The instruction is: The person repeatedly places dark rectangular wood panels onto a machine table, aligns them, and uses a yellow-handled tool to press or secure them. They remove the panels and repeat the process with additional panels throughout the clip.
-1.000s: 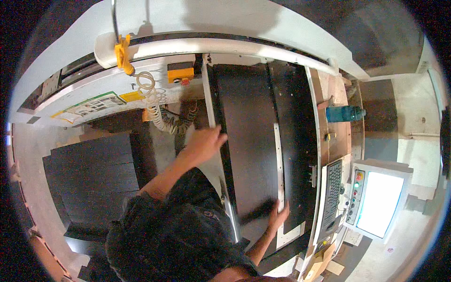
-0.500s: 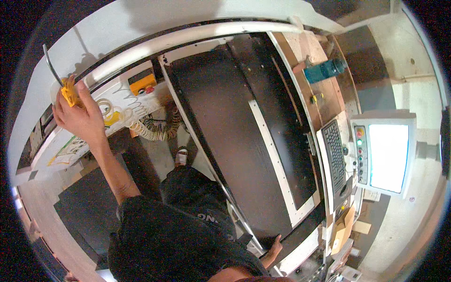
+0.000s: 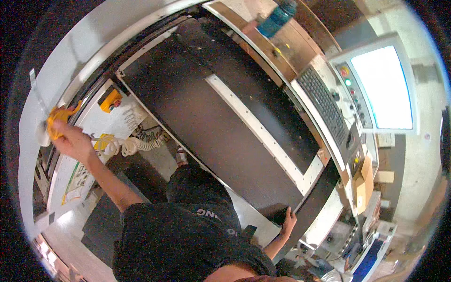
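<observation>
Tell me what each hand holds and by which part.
The left hand grips the yellow handle around its lower part. The right hand holds nothing; it rests flat on the dark panel's near edge.

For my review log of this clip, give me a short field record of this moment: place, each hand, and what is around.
place: workshop machine with a long dark panel lying on its bed
left hand: raised to the machine's left end, closed on a yellow handle
right hand: resting on the near edge of the dark panel
near left hand: yellow switch box, coiled pale hose
right side: keyboard, lit screen, blue bottle
person: dark shirt, standing at the machine
</observation>
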{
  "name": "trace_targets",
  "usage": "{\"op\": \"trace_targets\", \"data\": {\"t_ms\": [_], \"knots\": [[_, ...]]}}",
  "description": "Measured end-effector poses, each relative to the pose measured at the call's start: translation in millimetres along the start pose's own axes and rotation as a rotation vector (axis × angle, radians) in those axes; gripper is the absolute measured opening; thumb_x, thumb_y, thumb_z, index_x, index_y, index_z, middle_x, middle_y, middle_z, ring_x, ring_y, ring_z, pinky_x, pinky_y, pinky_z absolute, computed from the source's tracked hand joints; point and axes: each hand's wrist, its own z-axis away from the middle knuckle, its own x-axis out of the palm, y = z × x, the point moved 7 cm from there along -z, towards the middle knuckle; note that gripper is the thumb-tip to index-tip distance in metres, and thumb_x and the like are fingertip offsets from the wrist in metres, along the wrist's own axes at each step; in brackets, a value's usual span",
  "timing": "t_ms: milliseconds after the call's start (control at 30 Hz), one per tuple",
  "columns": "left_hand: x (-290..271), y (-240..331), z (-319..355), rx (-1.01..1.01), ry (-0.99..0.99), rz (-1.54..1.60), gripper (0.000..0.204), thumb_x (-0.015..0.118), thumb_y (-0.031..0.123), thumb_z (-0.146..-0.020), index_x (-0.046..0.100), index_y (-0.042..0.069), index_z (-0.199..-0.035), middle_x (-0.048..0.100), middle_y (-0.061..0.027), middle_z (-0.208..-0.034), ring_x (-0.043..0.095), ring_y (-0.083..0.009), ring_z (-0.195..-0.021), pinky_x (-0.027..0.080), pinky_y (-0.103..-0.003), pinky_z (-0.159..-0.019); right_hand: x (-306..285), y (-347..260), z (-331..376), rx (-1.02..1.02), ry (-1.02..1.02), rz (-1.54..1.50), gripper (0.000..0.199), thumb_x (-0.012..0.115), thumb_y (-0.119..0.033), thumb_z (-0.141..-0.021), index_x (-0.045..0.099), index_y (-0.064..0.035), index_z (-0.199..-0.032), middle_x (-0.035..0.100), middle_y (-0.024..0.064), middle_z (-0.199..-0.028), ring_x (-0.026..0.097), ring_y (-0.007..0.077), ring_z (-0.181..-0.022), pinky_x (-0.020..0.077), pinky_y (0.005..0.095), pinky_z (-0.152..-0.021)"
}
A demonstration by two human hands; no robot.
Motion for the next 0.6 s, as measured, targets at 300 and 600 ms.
{"op": "trace_targets", "data": {"t_ms": [300, 600], "knots": [[137, 116, 285, -0.056, -1.347, -0.188, 0.043, 0.056, 0.039, -0.105, 0.056, -0.002, -0.115, 0.063, -0.0244, -0.106, 0.064, -0.0447, -0.094, 0.051, -0.051, -0.081, -2, -51, -13, -0.511, 0.477, 0.374, 0.057, 0.075, -0.027, -0.093, 0.056, 0.002, -0.138, 0.051, 0.0274, -0.143, 0.046, 0.0438, -0.135, 0.0374, 0.051, -0.113], [90, 228, 531, 0.711, -1.88, -0.055, 0.03, 0.056, 0.026, -0.103, 0.051, -0.002, -0.111, 0.056, -0.022, -0.108, 0.065, -0.04, -0.096, 0.059, -0.048, -0.078, 26, -89, -46, -0.502, 0.518, 0.241, 0.046, 0.068, -0.029, -0.097, 0.059, -0.0023, -0.134, 0.053, 0.0224, -0.144, 0.048, 0.0403, -0.135, 0.0379, 0.049, -0.115]]}}
